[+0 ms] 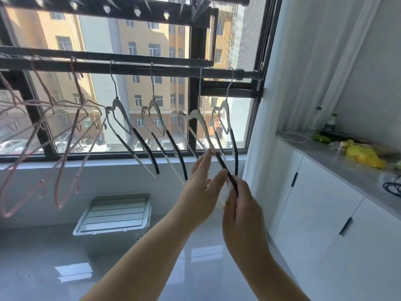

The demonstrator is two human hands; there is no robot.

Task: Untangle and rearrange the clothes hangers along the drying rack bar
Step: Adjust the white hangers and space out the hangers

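A dark drying rack bar [130, 69] runs across the window. Several white hangers with black grip sleeves hang from it, spaced apart; the third one [198, 118] is tilted toward me. My right hand [240, 205] grips the black-sleeved lower arm of that hanger. My left hand [200, 181] is raised beside it, its fingers straight and touching the hanger's white arm. Another white hanger [225, 114] hangs just to the right. Pink hangers [71, 135] cluster at the left, their frames overlapping.
A white cabinet [314, 205] with a grey counter stands at the right, carrying a yellow bag [364, 156] and bottles. A curtain [303, 72] hangs by the window. A lidded plastic box [115, 216] sits on the glossy floor below the window.
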